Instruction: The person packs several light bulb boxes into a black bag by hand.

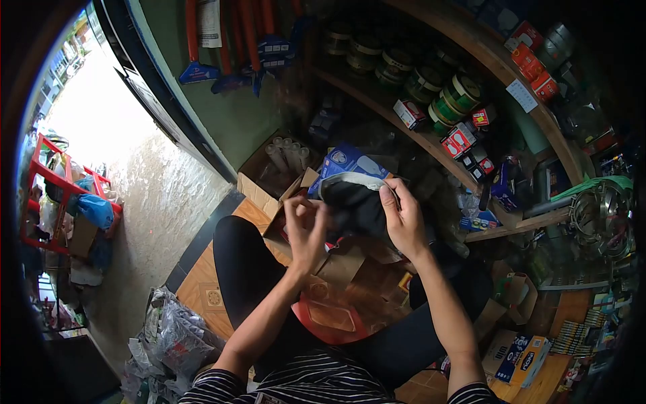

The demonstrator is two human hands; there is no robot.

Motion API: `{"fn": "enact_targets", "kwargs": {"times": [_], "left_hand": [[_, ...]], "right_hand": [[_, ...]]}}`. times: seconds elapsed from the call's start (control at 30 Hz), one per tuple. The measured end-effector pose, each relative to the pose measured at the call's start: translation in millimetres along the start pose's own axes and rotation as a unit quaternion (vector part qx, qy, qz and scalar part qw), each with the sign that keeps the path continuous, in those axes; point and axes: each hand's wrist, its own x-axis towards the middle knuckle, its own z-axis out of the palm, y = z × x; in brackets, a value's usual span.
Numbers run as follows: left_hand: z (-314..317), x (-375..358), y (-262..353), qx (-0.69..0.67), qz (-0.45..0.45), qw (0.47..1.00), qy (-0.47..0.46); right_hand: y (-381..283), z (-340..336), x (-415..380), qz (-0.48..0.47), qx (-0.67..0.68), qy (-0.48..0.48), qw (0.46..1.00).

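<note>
My right hand (404, 217) pinches the edge of a black cloth item (353, 210) with a curved pale rim, thumb on top. The item hangs over my lap, and its exact kind is not clear. To its left, my left hand (306, 232) is raised with its fingers curled in and partly blurred. Whether anything thin is between those fingertips I cannot make out. Behind the cloth lies a blue printed box (350, 161). An open carton (272, 165) with several pale tubes stands just beyond my left hand.
Shelves (431, 145) with several stacked tins (461, 94) and small boxes (459, 140) curve along the right. Orange-handled tools (252, 40) hang on the wall. Plastic bags (171, 337) lie at lower left, near a bright doorway. A red stool (330, 320) is between my legs.
</note>
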Motion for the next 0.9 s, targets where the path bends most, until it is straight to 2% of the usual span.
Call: {"fn": "enact_targets", "kwargs": {"times": [0.03, 0.1, 0.13, 0.17, 0.2, 0.23, 0.27, 0.3, 0.37, 0.4, 0.57, 0.63, 0.7, 0.73, 0.8, 0.83, 0.87, 0.9], "left_hand": [[9.7, -8.8, 1.0, -0.058, -0.01, 0.998, -0.014], [9.2, -15.6, 6.1, 0.057, -0.056, 0.985, -0.154], [1.7, -17.8, -10.1, 0.068, -0.159, 0.961, -0.215], [-10.0, -16.0, -35.0, 0.028, -0.279, 0.917, -0.282], [3.9, -25.4, -9.6, -0.094, -0.343, 0.912, -0.206], [0.3, -31.4, -33.9, -0.194, -0.409, 0.871, -0.19], [-3.1, -36.4, -44.6, -0.203, -0.418, 0.864, -0.193], [-0.7, -35.9, -45.9, -0.156, -0.39, 0.882, -0.211], [0.9, -32.0, -45.7, -0.061, -0.33, 0.911, -0.24], [1.7, -27.8, -42.5, -0.009, -0.297, 0.921, -0.252], [-9.1, -11.6, -25.1, 0.228, -0.124, 0.921, -0.29], [-14.7, -5.0, -15.0, 0.37, 0.013, 0.874, -0.316], [-18.6, 0.2, -6.6, 0.507, 0.157, 0.781, -0.328], [-20.2, 3.7, -3.8, 0.532, 0.191, 0.758, -0.326], [-25.4, 8.8, -1.7, 0.534, 0.218, 0.752, -0.319], [-27.2, 10.8, -0.5, 0.426, 0.146, 0.84, -0.301], [-29.1, 12.8, 0.7, 0.301, 0.084, 0.911, -0.269], [-30.2, 15.3, 3.6, 0.172, 0.013, 0.957, -0.234]], "right_hand": [[-5.5, 1.5, -0.8, 0.016, 0.012, -0.007, 1.0], [-0.9, 8.9, -3.8, 0.027, 0.0, -0.028, 0.999], [1.1, 18.6, -8.6, -0.049, -0.013, -0.013, 0.999], [-5.4, 19.1, -11.1, -0.131, -0.146, -0.053, 0.979], [-6.9, 24.7, -16.6, -0.184, -0.187, -0.084, 0.961], [-6.1, 34.2, -23.1, -0.233, -0.227, -0.112, 0.939], [-5.5, 46.2, -31.8, -0.208, -0.218, -0.166, 0.939], [-3.4, 56.7, -39.9, -0.178, -0.207, -0.221, 0.936], [1.5, 67.6, -46.4, -0.263, -0.172, -0.234, 0.92], [-2.3, 69.3, -48.6, -0.272, -0.167, -0.248, 0.915], [-12.7, 84.0, -70.6, -0.259, -0.056, -0.319, 0.91], [-7.1, 93.6, -82.9, -0.246, -0.027, -0.349, 0.904], [-6.7, 98.5, -91.6, -0.25, 0.009, -0.339, 0.907], [-7.5, 98.8, -91.9, -0.25, 0.014, -0.334, 0.909], [-7.0, 94.9, -91.0, -0.247, 0.023, -0.323, 0.913], [-14.2, 84.6, -85.9, -0.194, 0.004, -0.352, 0.916], [-11.7, 79.3, -81.9, -0.196, 0.006, -0.325, 0.925], [-5.9, 76.4, -77.1, -0.198, 0.01, -0.298, 0.934]]}}
